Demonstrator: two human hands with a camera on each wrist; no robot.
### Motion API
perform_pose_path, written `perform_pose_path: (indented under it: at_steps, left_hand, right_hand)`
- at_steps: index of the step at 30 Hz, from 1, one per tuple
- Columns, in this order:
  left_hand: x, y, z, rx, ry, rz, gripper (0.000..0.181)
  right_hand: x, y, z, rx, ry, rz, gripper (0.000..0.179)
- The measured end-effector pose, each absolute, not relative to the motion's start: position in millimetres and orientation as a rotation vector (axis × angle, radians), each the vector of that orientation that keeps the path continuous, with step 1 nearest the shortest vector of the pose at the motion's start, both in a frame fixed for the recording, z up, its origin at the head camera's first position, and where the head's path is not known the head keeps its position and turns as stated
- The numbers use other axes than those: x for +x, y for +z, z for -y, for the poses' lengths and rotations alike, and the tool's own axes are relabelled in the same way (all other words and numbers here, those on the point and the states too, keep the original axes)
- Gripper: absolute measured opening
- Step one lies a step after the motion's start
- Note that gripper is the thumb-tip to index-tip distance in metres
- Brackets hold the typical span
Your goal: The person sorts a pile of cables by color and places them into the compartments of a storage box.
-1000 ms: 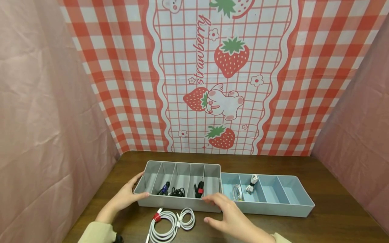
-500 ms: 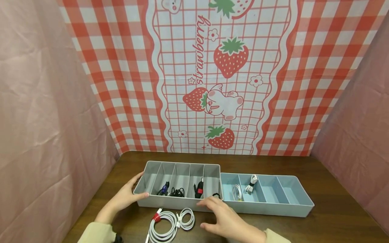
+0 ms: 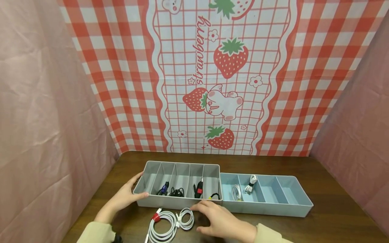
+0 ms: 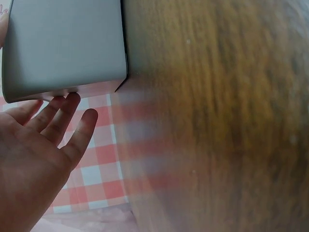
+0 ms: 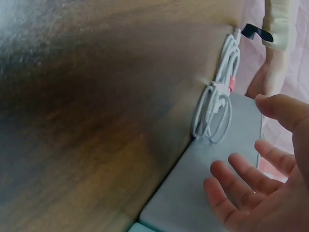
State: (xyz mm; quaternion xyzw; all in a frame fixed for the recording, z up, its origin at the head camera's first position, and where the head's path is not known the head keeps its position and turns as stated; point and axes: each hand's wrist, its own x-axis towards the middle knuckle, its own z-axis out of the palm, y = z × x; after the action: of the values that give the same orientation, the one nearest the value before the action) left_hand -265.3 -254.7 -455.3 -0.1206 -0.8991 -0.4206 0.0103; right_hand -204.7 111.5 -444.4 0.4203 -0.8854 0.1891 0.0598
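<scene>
Found toward the front of the desk (image 3: 334, 210), just before the front wall of a gray compartment organizer (image 3: 170, 203): a small white coiled cable (image 3: 191, 220), lying beside a larger white coiled cable (image 3: 174, 226) banded with a red tie (image 3: 156, 217). Judged in hand: a reach by the right hand (image 3: 216, 217) for the small white coiled cable. On the right, grip open and relaxed, nothing held, poised at the right side of the ring; contact not confirmed in either view. On the left, grip not closed: fingers of the left hand (image 3: 123, 197) extended against the organizer's left end, thumb on the front rim near the front-left corner, apparently to brace. Recommended: lower the right grip fully before closing, then gather all turns between thumb and forefinger. Avoid pinching a single strand; likely to spring loose, with no tie clearly discernible there. Lift straight up first, to prevent snagging at the connectors resting close to the larger white coiled cable. Clear the organizer's front wall on the rise. Apply only light pressure on the left, so as not to shove against the blue compartment organizer (image 3: 267, 208) just beside the right end.
</scene>
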Motion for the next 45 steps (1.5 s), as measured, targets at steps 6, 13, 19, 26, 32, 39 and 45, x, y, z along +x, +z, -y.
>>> perform_pose_path:
  at_steps: [6, 13, 19, 26, 32, 39, 45]
  left_hand:
    - [-266, -456, 255, -0.384, -1.296, 2.806, 0.090]
    - [-266, -456, 255, -0.388, -1.304, 2.801, 0.090]
    - [-264, -456, 254, -0.385, -1.302, 2.807, 0.090]
    - [-265, -456, 254, -0.376, -1.306, 2.814, 0.091]
    - [-266, -456, 254, -0.371, -1.310, 2.816, 0.090]
    - [-266, -456, 254, -0.365, -1.305, 2.816, 0.090]
    - [-266, -456, 253, -0.361, -1.306, 2.819, 0.090]
  right_hand:
    - [-206, -451, -107, 1.359, 0.518, 2.684, 0.051]
    - [-208, -461, -106, 1.402, 0.450, 2.665, 0.050]
    - [-209, -464, -109, 1.445, 0.423, 2.585, 0.042]
    - [-209, -466, -115, 1.482, 0.426, 2.549, 0.035]
    - [-208, -465, -121, 1.496, 0.410, 2.505, 0.031]
    - [-206, -466, -128, 1.492, 0.373, 2.427, 0.025]
    - [-205, -466, -132, 1.467, 0.379, 2.397, 0.021]
